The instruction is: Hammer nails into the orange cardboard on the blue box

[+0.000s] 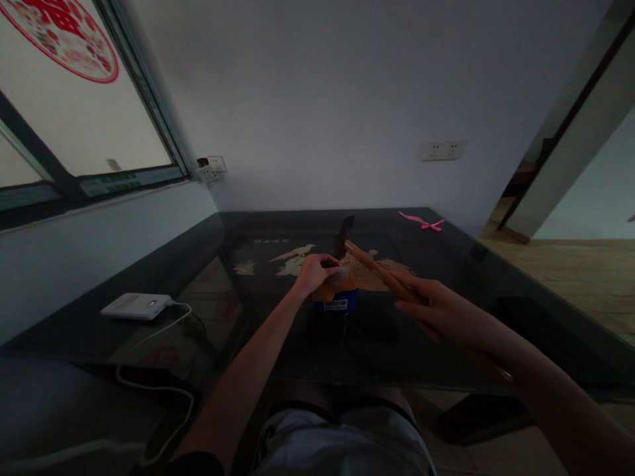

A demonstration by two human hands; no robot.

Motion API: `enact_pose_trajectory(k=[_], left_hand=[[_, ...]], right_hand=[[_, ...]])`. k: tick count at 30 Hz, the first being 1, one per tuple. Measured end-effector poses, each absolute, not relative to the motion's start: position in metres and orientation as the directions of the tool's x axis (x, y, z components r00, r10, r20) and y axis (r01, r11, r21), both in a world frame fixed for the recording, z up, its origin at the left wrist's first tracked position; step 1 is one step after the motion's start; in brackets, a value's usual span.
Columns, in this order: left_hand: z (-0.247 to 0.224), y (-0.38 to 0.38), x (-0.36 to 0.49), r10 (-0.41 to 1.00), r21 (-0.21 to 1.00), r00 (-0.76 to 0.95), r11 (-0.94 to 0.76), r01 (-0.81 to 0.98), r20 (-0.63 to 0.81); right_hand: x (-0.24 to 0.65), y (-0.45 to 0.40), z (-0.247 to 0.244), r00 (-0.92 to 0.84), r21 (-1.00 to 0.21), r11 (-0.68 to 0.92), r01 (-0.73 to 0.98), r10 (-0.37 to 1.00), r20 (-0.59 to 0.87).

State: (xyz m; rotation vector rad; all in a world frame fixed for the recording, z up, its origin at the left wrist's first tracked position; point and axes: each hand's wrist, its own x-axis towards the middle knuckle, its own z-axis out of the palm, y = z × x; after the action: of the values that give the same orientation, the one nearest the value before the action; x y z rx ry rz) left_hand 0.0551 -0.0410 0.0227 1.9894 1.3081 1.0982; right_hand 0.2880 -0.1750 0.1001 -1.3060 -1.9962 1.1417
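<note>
My right hand (pixel 426 301) is wrapped round the wooden handle of a hammer (pixel 374 264). Its dark head (pixel 343 238) is raised just above my left hand. My left hand (pixel 320 270) is closed in a pinch; whatever its fingertips hold is too small and dim to make out. Under those fingertips lies an orange-brown, speckled, uneven piece (pixel 354 274) whose material I cannot tell. It rests on top of a blue container (pixel 341 303) with a white label, which stands on the dark glossy table (pixel 288 337).
At the left of the table lies a white power bank (pixel 137 306) with a white cable (pixel 163 324) trailing over the front edge. A pink ribbon-like strip (pixel 424 221) lies at the far right corner. Wall sockets (pixel 443 151) and a window (pixel 89 125) are beyond.
</note>
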Motion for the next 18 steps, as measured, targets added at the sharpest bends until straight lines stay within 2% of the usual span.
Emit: enact_pose_trajectory(k=[5,10,12,14,18], left_hand=[[0.024,-0.042,0.055,0.918,0.766,0.206,-0.396,0.506,0.339],[0.032,-0.049,0.056,0.904,0.73,0.215,-0.426,0.534,0.37],[0.032,-0.05,0.056,0.899,0.72,0.225,-0.437,0.539,0.377],[0.031,-0.048,0.056,0.895,0.735,0.246,-0.446,0.511,0.372],[0.027,-0.042,0.051,0.86,0.779,0.319,-0.5,0.378,0.398]], right_hand=[[0.287,-0.173,0.095,-0.416,-0.863,0.179,0.472,0.908,-0.039],[0.291,-0.178,0.088,-0.348,-0.925,0.153,0.348,0.937,0.025],[0.291,-0.179,0.078,-0.314,-0.969,0.12,0.218,0.948,0.047],[0.289,-0.178,0.062,-0.296,-0.995,0.095,0.019,0.951,0.085],[0.285,-0.171,0.027,-0.305,-0.932,0.056,-0.358,0.936,0.174]])
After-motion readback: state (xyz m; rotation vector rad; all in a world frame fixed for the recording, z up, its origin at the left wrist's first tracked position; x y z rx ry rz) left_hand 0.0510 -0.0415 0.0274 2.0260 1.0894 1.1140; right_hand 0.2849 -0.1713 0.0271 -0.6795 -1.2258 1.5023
